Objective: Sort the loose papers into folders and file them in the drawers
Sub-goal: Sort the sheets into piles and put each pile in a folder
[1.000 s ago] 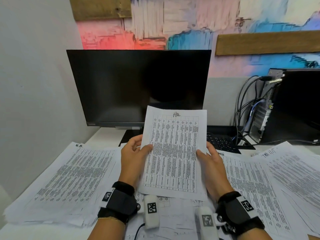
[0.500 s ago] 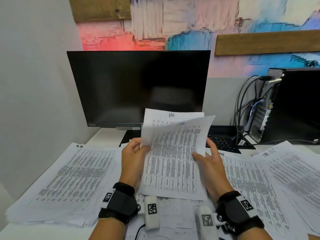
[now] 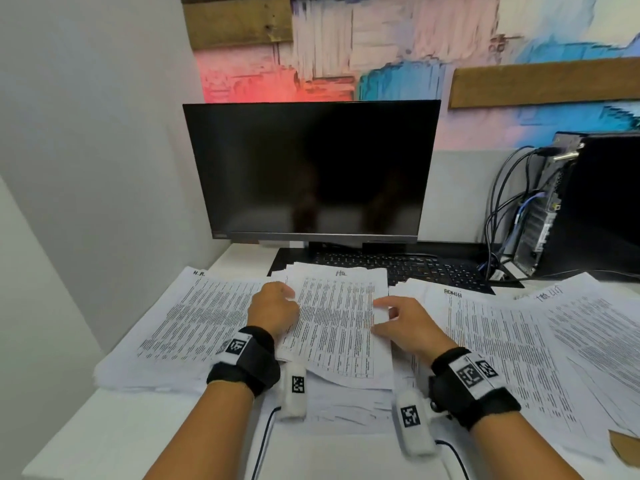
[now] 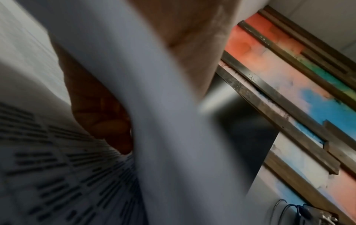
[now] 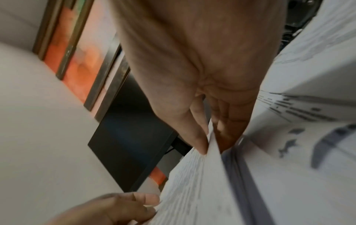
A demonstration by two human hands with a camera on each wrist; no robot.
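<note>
Printed sheets marked "HR" (image 3: 339,320) lie low over the middle pile on the white desk (image 3: 145,438). My left hand (image 3: 278,299) grips their left edge with curled fingers; in the right wrist view it (image 5: 146,204) pinches that edge. My right hand (image 3: 382,315) pinches the right edge, thumb on top and fingers underneath (image 5: 210,146). The left wrist view is blurred, with a pale sheet (image 4: 163,121) across my fingers (image 4: 108,126). A stack headed "H.R." (image 3: 194,317) lies to the left, and a stack headed "ADMIN" (image 3: 502,341) to the right.
A dark monitor (image 3: 311,171) stands behind the papers, with a black keyboard (image 3: 415,268) under it. A black computer tower (image 3: 595,202) with cables (image 3: 502,209) is at the back right. Another paper stack (image 3: 595,334) and a brown folder corner (image 3: 627,448) are at the far right.
The sheets I held upright in front of the monitor have come down flat onto the middle pile. Both hands dropped with them, staying on the side edges.
</note>
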